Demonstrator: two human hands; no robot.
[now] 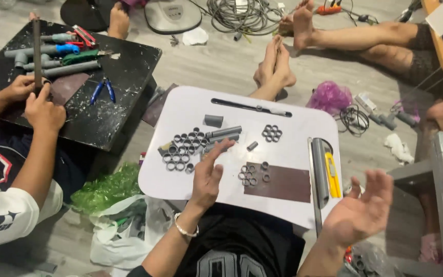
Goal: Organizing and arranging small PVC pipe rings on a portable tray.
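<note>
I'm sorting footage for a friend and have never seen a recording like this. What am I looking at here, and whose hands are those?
The single picture comes from a camera worn on a person's head, looking down at their lap. Their left hand reaches toward a pile of short grey pipe rings on a white lap tray; their right hand hovers open and empty off the tray's right edge. Also on the tray: grey tube pieces, a flower-shaped ring cluster, a brown sheet and a yellow utility knife. At left, another person's hands hold a dark rod upright on a black board.

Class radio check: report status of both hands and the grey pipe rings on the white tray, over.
Left hand open, fingers over loose grey rings. Right hand open, empty, off white tray edge. Yellow cutter nearby.
</note>
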